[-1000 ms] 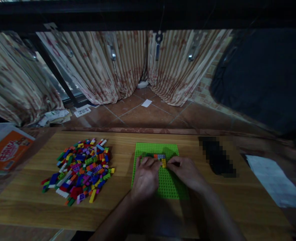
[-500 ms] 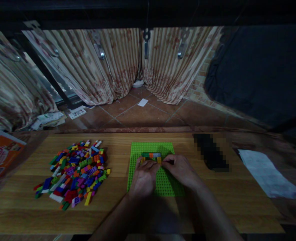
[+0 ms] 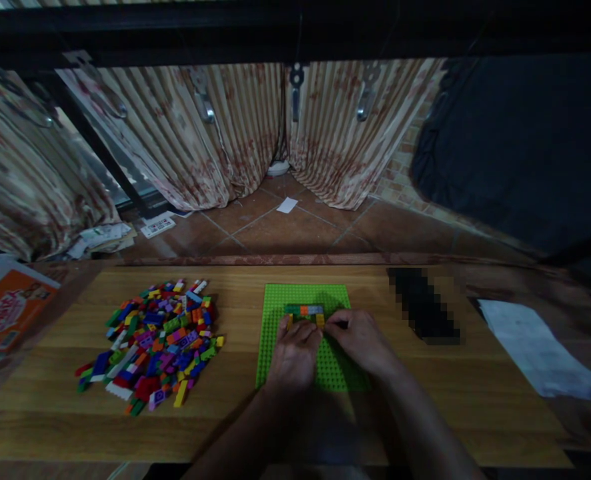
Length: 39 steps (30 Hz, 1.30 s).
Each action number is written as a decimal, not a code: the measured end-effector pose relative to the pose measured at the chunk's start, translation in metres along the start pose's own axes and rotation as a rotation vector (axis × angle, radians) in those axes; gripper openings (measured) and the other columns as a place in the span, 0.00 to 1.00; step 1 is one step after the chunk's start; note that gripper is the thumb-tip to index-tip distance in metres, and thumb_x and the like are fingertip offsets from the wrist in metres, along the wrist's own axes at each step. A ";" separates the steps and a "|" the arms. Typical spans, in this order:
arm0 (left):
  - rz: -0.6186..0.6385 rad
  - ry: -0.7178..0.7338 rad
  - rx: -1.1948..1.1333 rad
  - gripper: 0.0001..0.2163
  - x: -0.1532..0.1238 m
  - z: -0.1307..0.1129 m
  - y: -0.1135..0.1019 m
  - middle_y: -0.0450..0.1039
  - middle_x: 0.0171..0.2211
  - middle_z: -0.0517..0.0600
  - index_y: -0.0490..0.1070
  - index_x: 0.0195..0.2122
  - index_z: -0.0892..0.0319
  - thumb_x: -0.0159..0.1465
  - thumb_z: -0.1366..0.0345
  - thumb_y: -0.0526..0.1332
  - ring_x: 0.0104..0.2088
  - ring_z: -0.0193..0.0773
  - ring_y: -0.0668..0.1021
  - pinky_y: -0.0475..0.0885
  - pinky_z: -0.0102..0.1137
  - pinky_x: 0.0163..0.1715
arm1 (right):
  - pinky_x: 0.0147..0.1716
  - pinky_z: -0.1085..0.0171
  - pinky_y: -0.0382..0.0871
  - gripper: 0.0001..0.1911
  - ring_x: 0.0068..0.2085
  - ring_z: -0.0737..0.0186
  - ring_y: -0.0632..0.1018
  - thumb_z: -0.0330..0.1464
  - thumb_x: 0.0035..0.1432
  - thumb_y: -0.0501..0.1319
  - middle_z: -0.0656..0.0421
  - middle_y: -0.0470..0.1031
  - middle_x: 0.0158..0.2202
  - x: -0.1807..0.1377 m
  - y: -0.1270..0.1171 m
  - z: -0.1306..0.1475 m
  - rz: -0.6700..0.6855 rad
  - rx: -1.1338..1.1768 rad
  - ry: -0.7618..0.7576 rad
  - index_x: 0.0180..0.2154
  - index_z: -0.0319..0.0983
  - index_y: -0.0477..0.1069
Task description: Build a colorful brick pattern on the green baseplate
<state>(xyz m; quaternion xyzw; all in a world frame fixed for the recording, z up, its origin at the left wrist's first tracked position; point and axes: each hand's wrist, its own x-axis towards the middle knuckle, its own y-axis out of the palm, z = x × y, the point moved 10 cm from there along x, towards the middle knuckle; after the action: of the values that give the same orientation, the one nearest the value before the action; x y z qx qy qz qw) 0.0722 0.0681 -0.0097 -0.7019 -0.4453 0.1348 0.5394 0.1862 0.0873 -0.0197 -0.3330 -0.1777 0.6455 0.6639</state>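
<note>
A green studded baseplate (image 3: pixel 338 365) lies on the wooden table in front of me. On it stands a low row of toy bricks (image 3: pixel 304 309) in green, orange and grey, with a yellow brick (image 3: pixel 320 320) at its right end and another yellow one at its left. My left hand (image 3: pixel 294 357) bends over the near side of these bricks, fingers together; whatever lies under the fingertips is hidden. Just right of the bricks, my right hand (image 3: pixel 359 339) has thumb and forefinger pinched at the right corner. Anything between them is too small to make out.
A heap of loose multicoloured bricks (image 3: pixel 158 340) covers part of the table (image 3: pixel 245 427) on the left. Towards the right lies a dark, pixelated object (image 3: pixel 424 307). A white sheet (image 3: pixel 535 347) is beyond the right edge, an orange-and-white package (image 3: pixel 13 310) beyond the left.
The view has shifted slightly. My left hand has drawn a little back and right, showing more of the left yellow brick. My right hand stays pinched at the same corner.
</note>
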 end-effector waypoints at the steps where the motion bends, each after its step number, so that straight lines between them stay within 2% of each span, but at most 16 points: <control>1: -0.004 -0.002 0.010 0.14 -0.001 0.000 0.000 0.79 0.44 0.51 0.76 0.43 0.57 0.64 0.77 0.54 0.48 0.39 0.78 0.60 0.47 0.62 | 0.35 0.63 0.67 0.11 0.34 0.59 0.80 0.30 0.55 0.58 0.55 0.82 0.31 0.000 0.001 0.000 0.003 -0.003 -0.003 0.30 0.38 0.80; 9: -0.013 -0.026 -0.016 0.15 -0.002 0.000 0.002 0.79 0.44 0.52 0.75 0.44 0.57 0.64 0.77 0.53 0.49 0.40 0.77 0.60 0.47 0.62 | 0.34 0.63 0.67 0.12 0.33 0.59 0.79 0.32 0.55 0.58 0.57 0.82 0.29 0.001 0.002 -0.002 0.005 0.019 -0.019 0.28 0.39 0.80; 13: 0.025 -0.049 -0.090 0.15 -0.001 0.003 -0.001 0.79 0.45 0.51 0.75 0.45 0.56 0.63 0.76 0.54 0.49 0.40 0.77 0.61 0.47 0.61 | 0.35 0.63 0.67 0.12 0.33 0.59 0.79 0.35 0.55 0.58 0.58 0.81 0.29 0.001 0.000 -0.004 0.031 0.056 -0.016 0.28 0.40 0.79; 16: 0.018 -0.056 -0.185 0.17 0.002 0.007 -0.012 0.79 0.44 0.48 0.74 0.46 0.54 0.62 0.78 0.54 0.48 0.38 0.77 0.60 0.45 0.61 | 0.36 0.62 0.67 0.13 0.35 0.58 0.79 0.38 0.56 0.58 0.58 0.81 0.31 0.002 -0.002 -0.008 0.041 0.075 -0.013 0.30 0.40 0.79; 19: -0.072 -0.086 -0.267 0.17 0.005 0.017 -0.036 0.79 0.43 0.48 0.74 0.46 0.54 0.63 0.78 0.53 0.46 0.37 0.78 0.61 0.45 0.60 | 0.36 0.61 0.67 0.15 0.34 0.57 0.79 0.40 0.57 0.56 0.56 0.82 0.32 0.004 -0.013 -0.015 -0.067 0.063 0.032 0.32 0.40 0.79; 22: -0.197 -0.186 -0.307 0.13 0.005 0.037 -0.061 0.80 0.40 0.48 0.75 0.43 0.55 0.65 0.75 0.54 0.43 0.37 0.78 0.68 0.41 0.54 | 0.36 0.60 0.68 0.17 0.35 0.55 0.80 0.43 0.57 0.56 0.54 0.82 0.34 0.002 -0.029 -0.014 -0.230 0.044 0.049 0.34 0.39 0.78; 24: -0.247 -0.257 -0.303 0.12 0.004 0.050 -0.072 0.80 0.38 0.48 0.76 0.42 0.56 0.65 0.74 0.55 0.41 0.38 0.78 0.71 0.39 0.50 | 0.35 0.61 0.69 0.18 0.36 0.55 0.80 0.44 0.57 0.56 0.54 0.82 0.34 -0.001 -0.034 -0.010 -0.282 0.047 0.050 0.35 0.39 0.78; 32: -0.329 -0.360 -0.234 0.10 -0.002 0.089 -0.098 0.81 0.39 0.50 0.78 0.41 0.57 0.64 0.73 0.57 0.41 0.39 0.80 0.71 0.37 0.50 | 0.36 0.54 0.72 0.23 0.34 0.49 0.81 0.52 0.54 0.56 0.52 0.82 0.36 0.000 -0.024 -0.013 -0.271 -0.073 0.066 0.37 0.42 0.78; 36: -0.403 -0.501 -0.234 0.10 -0.015 0.132 -0.131 0.81 0.41 0.51 0.78 0.42 0.57 0.64 0.72 0.58 0.43 0.38 0.81 0.73 0.33 0.49 | 0.31 0.54 0.73 0.26 0.30 0.49 0.80 0.55 0.53 0.53 0.53 0.82 0.35 0.004 -0.017 -0.010 -0.270 -0.119 -0.026 0.36 0.43 0.77; 39: -0.438 -0.704 -0.193 0.12 -0.042 0.175 -0.164 0.80 0.44 0.53 0.77 0.45 0.59 0.62 0.73 0.58 0.44 0.38 0.81 0.73 0.31 0.48 | 0.30 0.55 0.73 0.23 0.30 0.49 0.81 0.52 0.55 0.53 0.53 0.81 0.33 0.003 -0.014 -0.003 -0.294 -0.139 -0.106 0.35 0.43 0.77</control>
<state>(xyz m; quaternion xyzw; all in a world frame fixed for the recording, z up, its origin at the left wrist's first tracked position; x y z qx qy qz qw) -0.1472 0.1507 0.0550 -0.5491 -0.7515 0.2062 0.3019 0.1990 0.0901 -0.0135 -0.3139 -0.3034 0.5443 0.7164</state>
